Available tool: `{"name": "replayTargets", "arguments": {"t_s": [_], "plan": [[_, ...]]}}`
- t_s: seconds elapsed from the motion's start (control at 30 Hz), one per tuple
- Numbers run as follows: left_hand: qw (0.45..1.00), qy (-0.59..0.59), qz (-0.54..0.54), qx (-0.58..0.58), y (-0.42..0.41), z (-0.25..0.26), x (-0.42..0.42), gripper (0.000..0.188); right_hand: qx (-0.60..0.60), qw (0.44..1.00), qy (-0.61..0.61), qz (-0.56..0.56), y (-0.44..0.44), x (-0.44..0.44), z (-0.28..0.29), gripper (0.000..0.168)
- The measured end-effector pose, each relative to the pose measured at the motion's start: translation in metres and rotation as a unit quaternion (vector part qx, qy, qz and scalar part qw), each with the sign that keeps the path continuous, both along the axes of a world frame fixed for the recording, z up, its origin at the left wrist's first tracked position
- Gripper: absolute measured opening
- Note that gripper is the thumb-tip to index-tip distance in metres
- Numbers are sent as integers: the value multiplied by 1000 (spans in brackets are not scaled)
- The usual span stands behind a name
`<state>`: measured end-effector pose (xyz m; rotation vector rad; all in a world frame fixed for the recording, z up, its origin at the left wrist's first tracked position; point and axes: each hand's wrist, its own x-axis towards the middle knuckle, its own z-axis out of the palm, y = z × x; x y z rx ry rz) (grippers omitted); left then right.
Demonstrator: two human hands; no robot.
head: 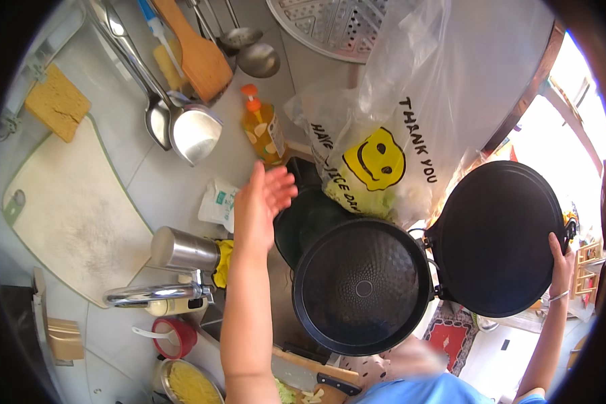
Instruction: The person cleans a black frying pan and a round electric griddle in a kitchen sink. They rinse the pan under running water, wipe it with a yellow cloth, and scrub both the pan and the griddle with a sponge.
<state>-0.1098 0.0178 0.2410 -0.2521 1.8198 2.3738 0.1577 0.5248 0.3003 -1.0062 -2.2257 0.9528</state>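
Observation:
My left hand (270,194) reaches up past the sink with its fingers extended and nothing in it, just below an orange pump bottle (265,131). My right hand (561,262), with a bracelet at the wrist, grips the outer edge of a hinged black double pan, by its handle side. The smooth pan half (497,237) is tilted up on the right. The other half (363,288) has a dimpled inner face and lies open at the centre, joined to the first by hinges. Behind it, a dark round vessel (308,222) is partly hidden.
A printed clear plastic bag (373,156) with green contents stands behind the pan. At left are a white cutting board (81,212), a faucet (151,294), a steel cylinder (184,250) and a red bowl (182,341). A knife (303,376) lies near my body. Utensils hang above.

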Motion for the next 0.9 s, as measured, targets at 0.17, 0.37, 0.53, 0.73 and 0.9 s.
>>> {"name": "replayTargets", "arguments": {"t_s": [0.17,0.37,0.53,0.73,0.9], "plan": [[993,-50,45,94,-14,-40,-133,64,25,999,-1,31,8,-3,-5,42],[983,-43,105,141,6,-14,-216,55,44,998,7,49,-1,-3,3,40],[993,7,115,22,-6,-13,-236,40,33,999,-32,26,17,4,-7,35],[996,-34,81,30,-15,-16,-243,32,33,999,1,24,12,3,-9,36],[994,-79,71,26,-25,-16,-250,31,9,999,-7,35,9,2,-5,34]]}}
